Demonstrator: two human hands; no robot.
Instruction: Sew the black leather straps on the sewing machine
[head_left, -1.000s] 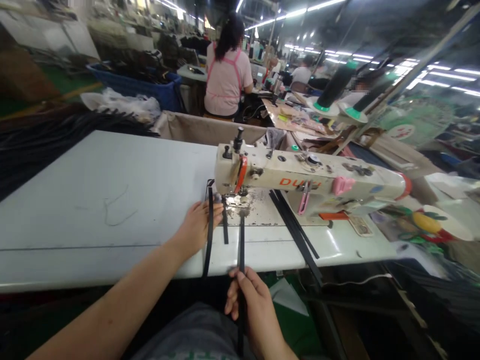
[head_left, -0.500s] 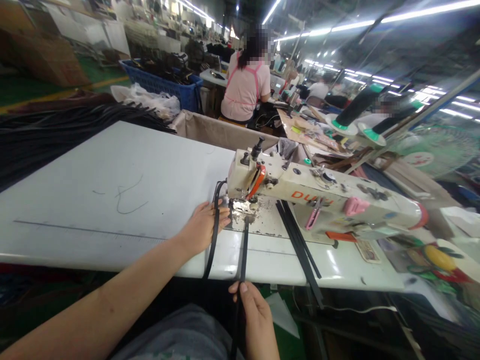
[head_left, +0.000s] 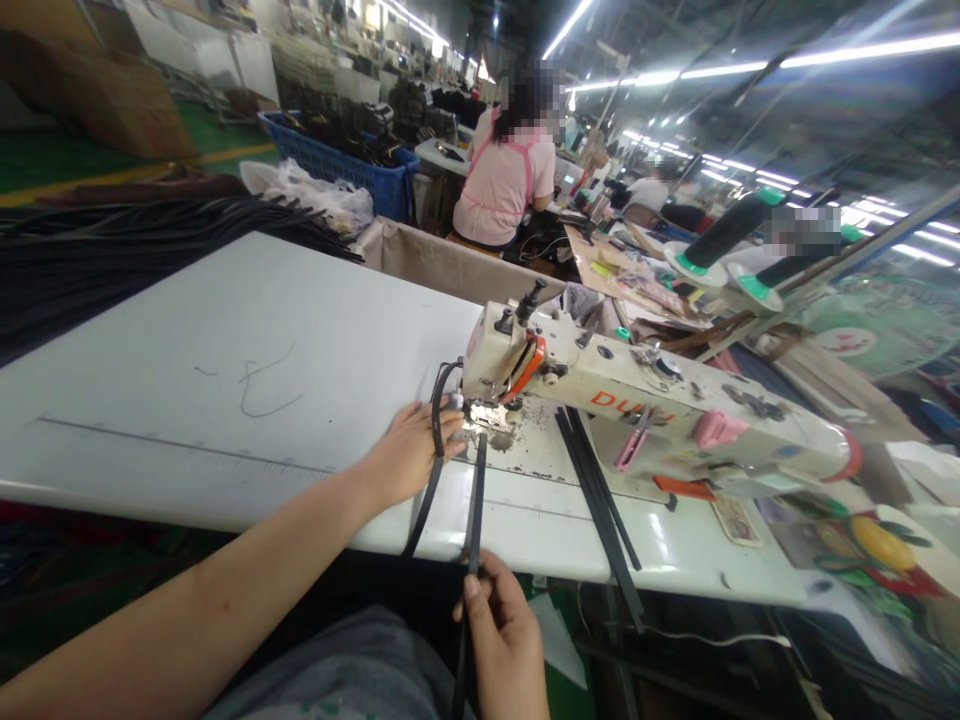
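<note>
My left hand (head_left: pixel 409 455) lies on the white table just left of the needle area of a sewing machine (head_left: pixel 570 375), fingers stretched toward the metal plate. A looped black strap (head_left: pixel 426 505) passes over its fingers and hangs off the front edge. My right hand (head_left: pixel 502 620), at the front edge, pinches a second narrow black strap (head_left: pixel 478 500) between thumb and fingers. That strap runs up to the presser foot and down past the edge. Several loose black strips (head_left: pixel 600 500) lie beneath the machine arm, to the right.
A pile of black strips (head_left: pixel 150 250) lies at the back left, near a blue basket (head_left: pixel 345 175). Thread cones (head_left: pixel 731 230) stand at the right. A seated person (head_left: pixel 502 185) faces away behind a cloth-lined bin (head_left: pixel 450 265). Pink snips (head_left: pixel 634 445) hang on the machine.
The view has shifted slightly, moving the machine a little right in the picture. The strap in my right hand has swung left at the plate. My left hand keeps nearly the same place.
</note>
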